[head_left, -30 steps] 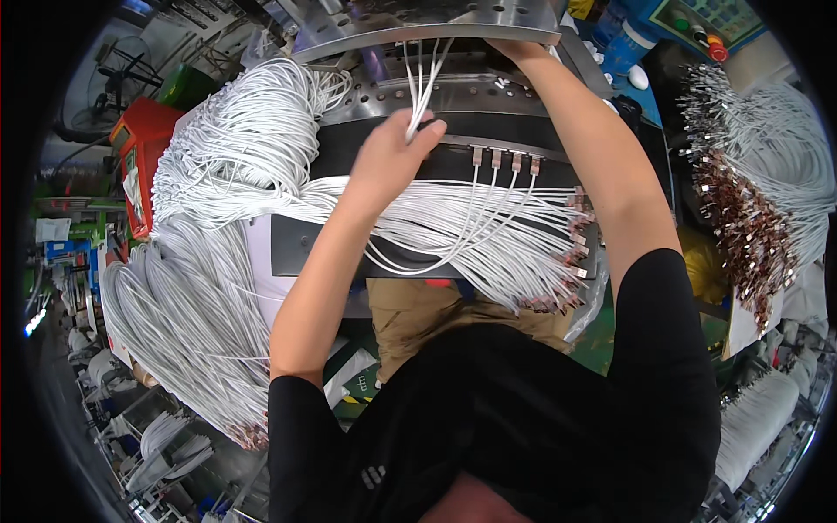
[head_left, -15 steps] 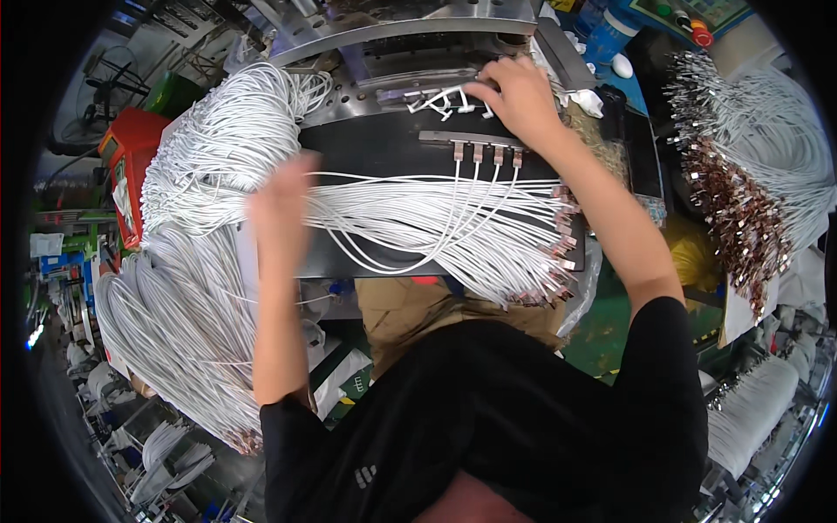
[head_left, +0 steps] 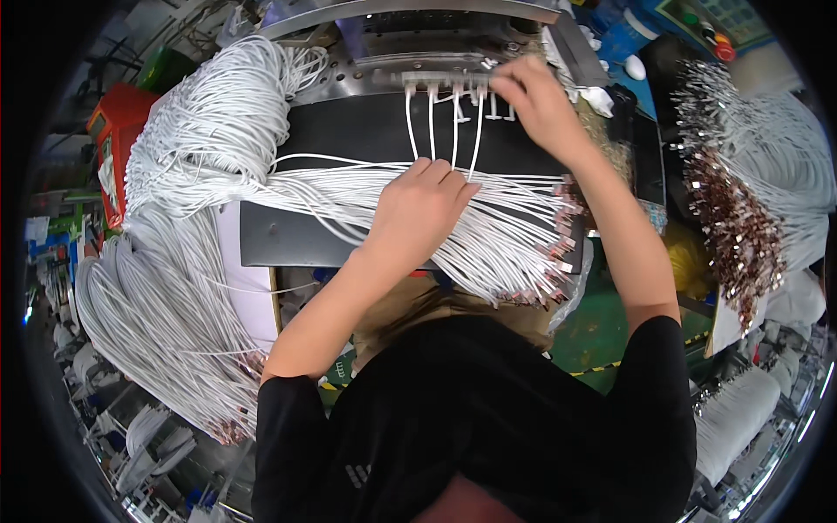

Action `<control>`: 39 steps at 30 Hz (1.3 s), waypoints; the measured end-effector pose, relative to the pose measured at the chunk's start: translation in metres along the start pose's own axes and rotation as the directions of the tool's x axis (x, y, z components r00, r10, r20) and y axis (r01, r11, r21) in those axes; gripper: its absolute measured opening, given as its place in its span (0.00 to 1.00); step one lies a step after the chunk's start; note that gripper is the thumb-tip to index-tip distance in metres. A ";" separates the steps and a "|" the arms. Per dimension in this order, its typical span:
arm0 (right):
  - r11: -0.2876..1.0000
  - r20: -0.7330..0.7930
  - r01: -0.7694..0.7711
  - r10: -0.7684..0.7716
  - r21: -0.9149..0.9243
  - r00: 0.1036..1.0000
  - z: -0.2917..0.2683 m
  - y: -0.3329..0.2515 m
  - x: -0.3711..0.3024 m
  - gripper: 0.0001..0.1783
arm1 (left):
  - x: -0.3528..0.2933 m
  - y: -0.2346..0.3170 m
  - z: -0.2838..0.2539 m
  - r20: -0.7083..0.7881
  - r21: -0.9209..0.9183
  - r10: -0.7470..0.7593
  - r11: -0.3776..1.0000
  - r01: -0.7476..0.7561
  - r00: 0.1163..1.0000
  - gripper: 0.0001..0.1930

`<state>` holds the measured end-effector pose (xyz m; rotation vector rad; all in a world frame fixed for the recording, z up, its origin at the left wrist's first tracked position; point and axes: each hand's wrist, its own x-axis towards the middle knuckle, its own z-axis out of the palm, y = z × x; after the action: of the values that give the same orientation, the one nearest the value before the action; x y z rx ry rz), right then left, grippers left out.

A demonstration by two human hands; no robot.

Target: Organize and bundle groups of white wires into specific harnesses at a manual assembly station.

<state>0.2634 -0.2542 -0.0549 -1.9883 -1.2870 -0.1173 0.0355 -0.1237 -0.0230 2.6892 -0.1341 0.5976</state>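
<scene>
Several white cables with copper-coloured ends hang from a blurred metal bar (head_left: 445, 80) at the front of the metal machine. My right hand (head_left: 542, 109) pinches the bar's right end between thumb and forefinger. My left hand (head_left: 423, 207) is closed over these cables, its fingers curled around them above a wide white cable bundle (head_left: 506, 222) lying across the black work surface (head_left: 288, 247). Small white branched plastic pieces (head_left: 464, 113) show just below the bar. Exactly which cables the left fingers hold is hidden under the hand.
A perforated metal machine (head_left: 366, 70) stands at the far side. Coiled white cables (head_left: 214, 122) pile up at left, with more cables (head_left: 157, 322) below. A red box (head_left: 118, 139) stands behind them. Cables with copper-coloured ends (head_left: 728, 209) hang at right; a blue container (head_left: 626, 37) is behind.
The bar with its cables has moved away from me and leftward, up to the machine. My left hand has come right, from the bundle's left part onto the cables.
</scene>
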 end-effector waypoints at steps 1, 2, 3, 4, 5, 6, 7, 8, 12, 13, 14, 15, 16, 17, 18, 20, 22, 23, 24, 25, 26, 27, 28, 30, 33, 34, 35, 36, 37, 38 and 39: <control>0.999 -0.066 0.005 -0.008 -0.038 0.998 0.007 0.006 0.020 0.16 | 0.003 -0.005 -0.001 0.047 0.011 -0.035 0.999 0.035 0.998 0.10; 0.996 -0.130 -0.006 -0.005 -0.087 0.992 0.012 0.010 0.039 0.17 | 0.009 -0.011 -0.002 -0.012 0.002 -0.038 0.999 0.038 0.999 0.10; 0.997 -0.300 0.069 -0.071 -0.016 0.951 0.020 0.013 0.061 0.14 | 0.017 -0.020 -0.002 -0.012 0.084 -0.050 0.995 0.051 0.999 0.11; 0.995 -0.379 0.101 -0.087 0.017 0.921 0.022 0.016 0.084 0.12 | 0.026 -0.029 -0.001 -0.012 0.163 -0.062 0.985 0.063 0.998 0.12; 0.989 -0.455 0.138 -0.102 0.045 0.885 0.026 0.020 0.105 0.12 | 0.040 -0.039 0.001 -0.036 0.177 -0.048 0.983 0.053 0.998 0.14; 0.998 -0.474 0.057 -0.046 0.009 0.879 0.024 0.027 0.128 0.11 | 0.055 -0.049 0.004 -0.090 0.196 0.006 0.981 0.012 0.996 0.16; 0.999 -0.497 -0.023 0.005 -0.029 0.868 0.024 0.035 0.148 0.10 | 0.072 -0.059 0.006 -0.092 0.209 -0.017 0.977 0.036 0.996 0.17; 0.992 -0.524 -0.104 0.054 -0.066 0.850 0.027 0.043 0.160 0.10 | 0.085 -0.067 0.005 -0.135 0.220 0.021 0.976 0.009 0.991 0.18; 0.912 -0.500 -0.233 0.037 -0.336 0.865 0.042 0.077 0.173 0.10 | 0.122 -0.076 -0.016 0.189 0.171 -0.262 0.958 0.231 0.946 0.13; 0.888 -0.484 -0.241 0.024 -0.391 0.875 0.043 0.082 0.171 0.11 | 0.128 -0.074 -0.024 0.187 0.170 -0.262 0.958 0.231 0.947 0.13; 0.862 -0.468 -0.246 0.011 -0.444 0.884 0.045 0.082 0.169 0.11 | 0.134 -0.073 -0.031 0.299 0.160 -0.317 0.946 0.280 0.900 0.12; 0.962 -0.402 -0.117 0.008 -0.246 0.916 0.044 0.080 0.163 0.12 | 0.140 -0.073 -0.036 0.405 0.155 -0.363 0.932 0.329 0.839 0.16; 1.000 -0.335 0.008 -0.015 -0.023 0.942 0.043 0.073 0.158 0.14 | 0.140 -0.074 -0.038 0.452 0.153 -0.383 0.923 0.353 0.805 0.19; 0.993 -0.302 0.069 -0.039 0.091 0.952 0.041 0.062 0.153 0.14 | 0.141 -0.079 -0.037 0.498 0.154 -0.402 0.913 0.378 0.769 0.23; 0.971 -0.269 0.121 -0.062 0.208 0.961 0.038 0.049 0.148 0.15 | 0.139 -0.086 -0.033 0.379 0.116 -0.391 0.919 0.376 0.839 0.22; 0.995 -0.010 0.008 -0.009 -0.102 1.000 0.034 0.015 0.132 0.19 | 0.130 -0.107 -0.018 0.187 0.071 -0.368 0.930 0.361 0.911 0.21; 0.941 -0.113 0.161 -0.202 -0.298 0.973 0.040 -0.017 0.100 0.20 | 0.121 -0.133 0.001 -0.021 0.138 -0.266 0.954 0.267 0.964 0.21; 0.891 -0.142 0.225 -0.301 -0.395 0.943 0.041 -0.029 0.096 0.21 | 0.118 -0.145 0.010 -0.152 0.226 -0.157 0.956 0.189 0.976 0.21; 0.826 -0.169 0.270 -0.396 -0.494 0.902 0.042 -0.039 0.090 0.21 | 0.116 -0.153 0.017 -0.267 0.319 -0.033 0.940 0.121 0.963 0.22; 0.859 -0.147 0.235 -0.333 -0.455 0.931 0.044 -0.045 0.089 0.22 | 0.116 -0.157 0.024 -0.263 0.322 -0.034 0.939 0.121 0.964 0.22; 0.887 -0.124 0.196 -0.269 -0.418 0.955 0.046 -0.048 0.086 0.22 | 0.118 -0.159 0.028 -0.242 0.410 -0.031 0.903 0.131 0.970 0.22; 0.911 -0.100 0.153 -0.206 -0.383 0.973 0.048 -0.048 0.087 0.23 | 0.120 -0.158 0.031 -0.221 0.495 -0.027 0.858 0.136 0.975 0.23; 0.911 -0.105 0.149 -0.203 -0.385 0.973 0.050 -0.044 0.089 0.23 | 0.122 -0.156 0.033 -0.201 0.572 -0.022 0.809 0.136 0.979 0.24; 0.895 -0.118 0.034 -0.097 -0.445 0.988 0.055 -0.033 0.093 0.23 | 0.123 -0.150 0.035 -0.270 0.482 -0.009 0.864 0.143 0.963 0.24; 0.857 -0.154 -0.020 -0.070 -0.515 0.986 0.066 -0.016 0.095 0.22 | 0.118 -0.150 0.036 -0.418 0.301 -0.008 0.942 0.147 0.908 0.25; 0.835 -0.174 -0.027 -0.083 -0.549 0.981 0.070 -0.014 0.094 0.21 | 0.117 -0.153 0.037 -0.362 0.276 -0.059 0.946 0.168 0.930 0.25; 0.813 -0.192 -0.039 -0.090 -0.581 0.977 0.073 -0.014 0.095 0.21 | 0.116 -0.154 0.039 -0.298 0.249 -0.110 0.950 0.189 0.948 0.25; 0.812 -0.192 -0.043 -0.086 -0.582 0.978 0.073 -0.016 0.094 0.21 | 0.117 -0.155 0.038 -0.266 0.236 -0.132 0.952 0.197 0.955 0.25; 0.860 -0.202 -0.075 -0.033 -0.504 0.979 0.071 -0.021 0.092 0.22 | 0.117 -0.152 0.036 -0.234 0.222 -0.153 0.953 0.206 0.960 0.25; 0.900 -0.206 -0.108 0.021 -0.423 0.978 0.065 -0.026 0.087 0.23 | 0.116 -0.146 0.032 -0.326 0.265 -0.073 0.950 0.165 0.943 0.24; 0.930 -0.205 -0.142 0.074 -0.339 0.976 0.056 -0.032 0.080 0.24 | 0.112 -0.137 0.025 -0.411 0.310 0.010 0.942 0.129 0.911 0.24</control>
<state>0.2596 -0.1523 -0.0416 -2.2822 -1.0866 -0.5036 0.1697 -0.0077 -0.0434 2.7917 0.1805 1.2446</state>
